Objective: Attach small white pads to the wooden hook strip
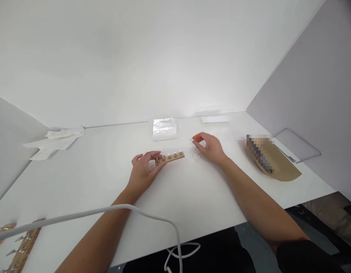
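My left hand (143, 170) holds the left end of a wooden strip (172, 157), thumb on the near edge and fingers behind. Several small metal hooks with whitish tips stand in a row along it. To the right, my right hand (212, 148) is curled, thumb and index fingertips close together. An orange cover (196, 136), apparently a finger cot, sits on the index finger. Whatever lies between those tips is too small or too clear to make out. Just below them lies a clear plastic bag (189, 156) with small, pale pieces in or on it.
A shiny clear-wrapped packet (165, 128) and a white block (215, 119) lie near the back wall. White crumpled sheets (57, 141) are at far left, brown paper (283, 167) at right. A grey cable (113, 207) crosses the front; hooked wooden racks (24, 246) lie lower left.
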Tool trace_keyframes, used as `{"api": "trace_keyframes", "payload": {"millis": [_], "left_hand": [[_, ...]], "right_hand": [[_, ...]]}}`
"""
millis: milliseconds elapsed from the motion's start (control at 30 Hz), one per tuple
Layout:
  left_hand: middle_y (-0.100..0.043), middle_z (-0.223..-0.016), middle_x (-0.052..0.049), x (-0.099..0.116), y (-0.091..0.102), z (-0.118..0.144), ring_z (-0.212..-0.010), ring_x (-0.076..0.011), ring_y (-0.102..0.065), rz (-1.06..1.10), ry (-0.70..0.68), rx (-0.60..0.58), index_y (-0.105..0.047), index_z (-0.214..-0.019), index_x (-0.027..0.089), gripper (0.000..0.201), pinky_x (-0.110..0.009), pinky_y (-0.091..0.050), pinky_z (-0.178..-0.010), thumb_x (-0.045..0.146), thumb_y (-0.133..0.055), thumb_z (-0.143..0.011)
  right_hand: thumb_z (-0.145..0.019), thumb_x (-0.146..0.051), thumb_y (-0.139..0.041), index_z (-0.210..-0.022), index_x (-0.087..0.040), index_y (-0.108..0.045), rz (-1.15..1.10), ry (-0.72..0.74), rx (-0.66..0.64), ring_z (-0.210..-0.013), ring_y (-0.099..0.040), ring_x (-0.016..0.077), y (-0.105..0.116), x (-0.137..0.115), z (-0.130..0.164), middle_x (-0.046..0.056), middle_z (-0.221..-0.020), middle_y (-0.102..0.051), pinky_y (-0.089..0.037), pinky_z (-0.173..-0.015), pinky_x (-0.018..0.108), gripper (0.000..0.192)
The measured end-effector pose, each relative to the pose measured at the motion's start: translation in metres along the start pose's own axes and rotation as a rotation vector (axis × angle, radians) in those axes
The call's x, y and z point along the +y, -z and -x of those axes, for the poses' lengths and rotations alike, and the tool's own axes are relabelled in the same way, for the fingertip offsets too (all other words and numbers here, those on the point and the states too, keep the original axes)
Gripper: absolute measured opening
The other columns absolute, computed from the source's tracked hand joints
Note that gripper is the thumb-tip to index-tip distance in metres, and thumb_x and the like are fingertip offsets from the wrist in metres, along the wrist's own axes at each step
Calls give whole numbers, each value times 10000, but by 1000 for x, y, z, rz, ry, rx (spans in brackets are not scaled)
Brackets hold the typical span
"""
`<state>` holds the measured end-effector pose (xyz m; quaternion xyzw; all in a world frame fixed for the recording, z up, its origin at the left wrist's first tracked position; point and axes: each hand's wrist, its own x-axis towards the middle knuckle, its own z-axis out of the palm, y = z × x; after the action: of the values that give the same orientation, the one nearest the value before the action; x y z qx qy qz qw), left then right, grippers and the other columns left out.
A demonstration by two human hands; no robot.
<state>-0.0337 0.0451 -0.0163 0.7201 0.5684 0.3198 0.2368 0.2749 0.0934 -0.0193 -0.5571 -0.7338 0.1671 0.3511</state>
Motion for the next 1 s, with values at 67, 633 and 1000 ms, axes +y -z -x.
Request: {"api": "trace_keyframes", "payload": {"millis": [67, 633, 1000], "left_hand": [[-803, -1178, -26, 6, 1, 3, -1129, -279, -724, 42, -2, 50, -691, -1197, 295, 383, -530, -394, -1173, 540, -747, -907], [-792, -1108, -46, 26, 7, 17, -1029, -232, -751, 146, -287, 74, -718, -976, 273, 87, -410, -616, -882, 357, -732, -955], [-790, -1079, -38, 30, 6, 19, -913, -186, -757, 123, -312, 116, -714, -989, 259, 72, -316, -644, -763, 324, -729, -962]], "right_hand": [[-1013, -388, -620, -1088, -260, -676, -164, 11, -55, -1012, -738, 227, 2, -13, 7, 41, -1119, -771, -530, -825, 365, 159], [-1003, -494, -657, -1172, -271, -606, -632, -7, -349, -744, -662, 175, -19, -62, 41, 27, -948, -723, -576, -680, 349, 284], [-929, -319, -751, -1300, -295, -588, -446, 229, -9, -1051, -686, 251, -16, -65, 38, 72, -1142, -717, -527, -799, 400, 406]]}}
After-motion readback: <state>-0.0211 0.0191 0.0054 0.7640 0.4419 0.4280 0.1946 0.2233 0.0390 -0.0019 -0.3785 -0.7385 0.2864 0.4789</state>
